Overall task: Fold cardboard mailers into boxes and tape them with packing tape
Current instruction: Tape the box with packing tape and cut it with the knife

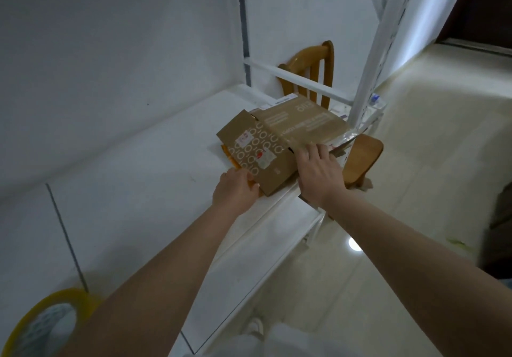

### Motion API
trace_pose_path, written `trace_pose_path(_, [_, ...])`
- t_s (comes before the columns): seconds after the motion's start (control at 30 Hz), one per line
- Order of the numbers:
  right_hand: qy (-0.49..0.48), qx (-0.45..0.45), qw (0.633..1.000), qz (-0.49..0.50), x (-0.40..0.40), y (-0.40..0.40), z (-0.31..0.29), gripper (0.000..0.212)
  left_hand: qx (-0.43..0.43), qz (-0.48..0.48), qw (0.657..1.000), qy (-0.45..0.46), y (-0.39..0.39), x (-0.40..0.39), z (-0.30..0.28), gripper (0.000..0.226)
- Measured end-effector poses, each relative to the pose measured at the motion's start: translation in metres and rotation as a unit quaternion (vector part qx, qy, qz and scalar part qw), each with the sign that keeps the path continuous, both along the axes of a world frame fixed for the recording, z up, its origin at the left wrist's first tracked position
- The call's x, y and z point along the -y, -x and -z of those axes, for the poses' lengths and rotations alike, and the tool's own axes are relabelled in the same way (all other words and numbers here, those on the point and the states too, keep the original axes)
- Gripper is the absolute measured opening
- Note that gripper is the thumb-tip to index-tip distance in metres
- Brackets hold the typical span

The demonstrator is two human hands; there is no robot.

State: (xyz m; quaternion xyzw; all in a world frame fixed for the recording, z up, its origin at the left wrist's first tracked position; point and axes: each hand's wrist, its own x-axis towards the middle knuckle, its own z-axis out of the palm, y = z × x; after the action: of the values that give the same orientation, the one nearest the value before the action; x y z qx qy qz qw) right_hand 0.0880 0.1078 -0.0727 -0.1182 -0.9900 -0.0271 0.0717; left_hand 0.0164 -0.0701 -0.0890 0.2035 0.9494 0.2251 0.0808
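A flattened brown cardboard mailer (279,135) with white printed circles and stickers lies on the far end of the white table (133,190), on top of other flat cardboard and an orange edge. My left hand (235,190) grips the mailer's near corner, fingers curled under the edge. My right hand (318,171) lies on the mailer's right edge, fingers pointing forward and bent over the cardboard's rim. A roll of yellowish packing tape (41,323) sits at the near left corner of the view.
A wooden chair (360,154) stands beside the table's far right corner, behind a white metal frame post (379,51). White walls bound the table on the left and back. Glossy tiled floor (401,218) lies to the right.
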Motion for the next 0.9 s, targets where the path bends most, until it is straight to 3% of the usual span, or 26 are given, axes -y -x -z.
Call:
trace_pose_path(0.13, [0.013,0.048,0.999,-0.005,-0.006,0.020,0.015,0.089,0.036,-0.013,0.999,-0.032,0.018,0.003,0.001,0.031])
trace_pose_path(0.33, [0.062,0.034,0.997,-0.037,-0.014,0.036,0.019,0.074,0.089,-0.080,0.985,-0.123,0.042,-0.002,0.002,0.042])
trace_pose_path(0.4, [0.102,-0.001,0.994,-0.029,-0.018,0.034,0.016,0.068,0.167,-0.136,0.949,-0.229,0.049,-0.009,-0.002,0.051])
trace_pose_path(0.43, [0.114,-0.011,0.993,-0.028,-0.020,0.033,0.014,0.068,0.224,-0.162,0.915,-0.295,0.052,-0.014,-0.005,0.053])
trace_pose_path(0.5, [0.119,-0.010,0.992,-0.042,-0.022,0.028,0.011,0.070,0.314,-0.181,0.834,-0.415,0.054,-0.025,-0.011,0.044])
trace_pose_path(0.57, [0.119,0.007,0.991,-0.056,-0.022,0.022,0.011,0.075,0.331,-0.190,0.800,-0.462,0.054,-0.035,-0.013,0.035])
trace_pose_path(0.7, [0.105,0.010,0.993,-0.050,-0.025,0.005,0.010,0.088,0.323,-0.216,0.795,-0.466,0.045,-0.043,-0.009,0.025])
trace_pose_path(0.8, [0.099,-0.014,0.994,-0.043,-0.030,-0.012,0.002,0.077,0.289,-0.220,0.796,-0.483,0.039,-0.028,-0.013,0.017])
trace_pose_path(0.9, [0.130,-0.068,0.989,-0.015,-0.029,-0.023,-0.015,0.068,0.208,-0.240,0.823,-0.470,0.032,0.009,-0.026,0.008])
